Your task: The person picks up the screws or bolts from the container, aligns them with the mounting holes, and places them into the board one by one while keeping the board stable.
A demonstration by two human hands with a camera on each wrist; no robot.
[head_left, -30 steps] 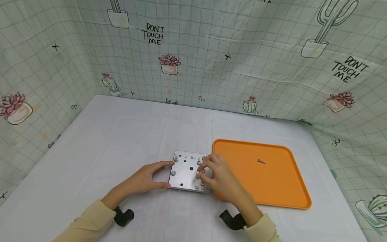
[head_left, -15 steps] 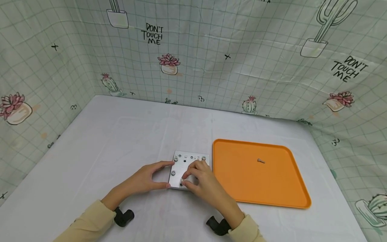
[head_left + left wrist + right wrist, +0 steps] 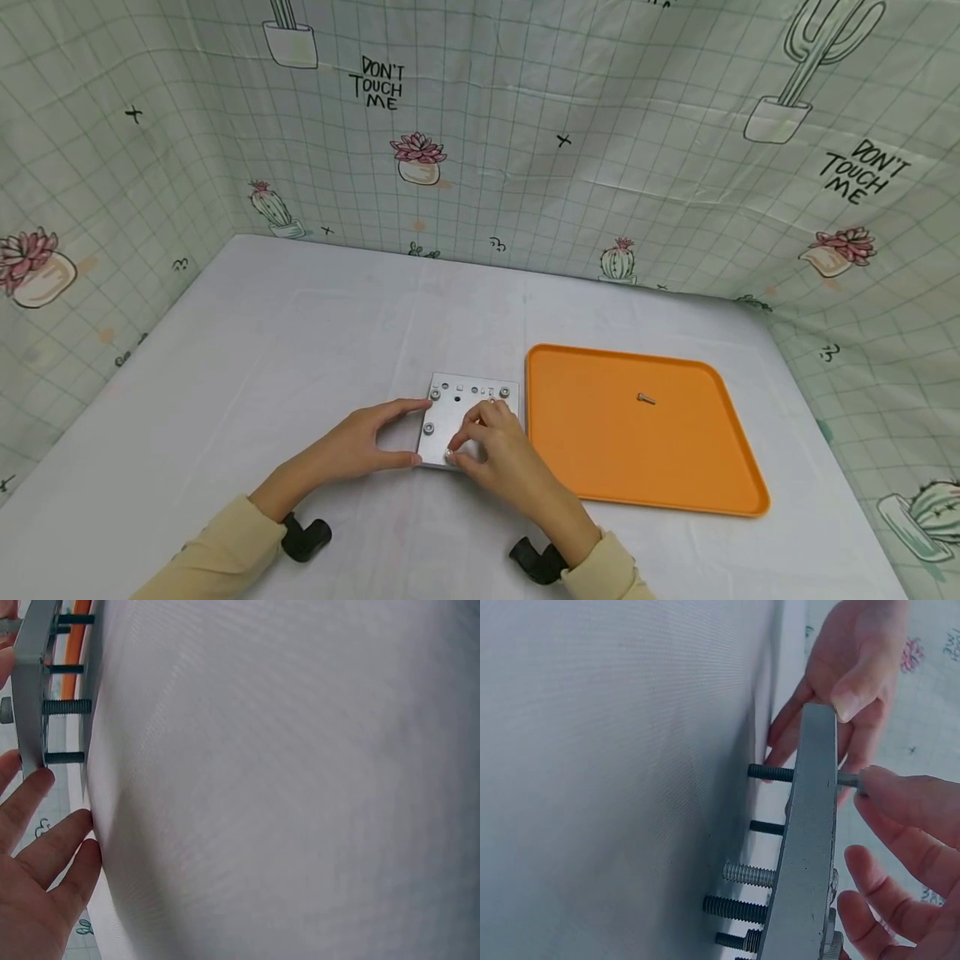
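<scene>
The right hand [image 3: 495,450] is pinching a bolt [image 3: 849,778] (its axis crossing the plate [image 3: 467,421]) while the left hand [image 3: 360,442] is gripping the plate's left edge.

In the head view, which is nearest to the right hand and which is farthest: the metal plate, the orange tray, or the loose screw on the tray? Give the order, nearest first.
1. Metal plate: directly under the right hand, whose fingertips pinch a screw at its near-left corner.
2. Orange tray: just right of the plate and of the hand.
3. Loose screw: on the tray, farther right and back.
</scene>
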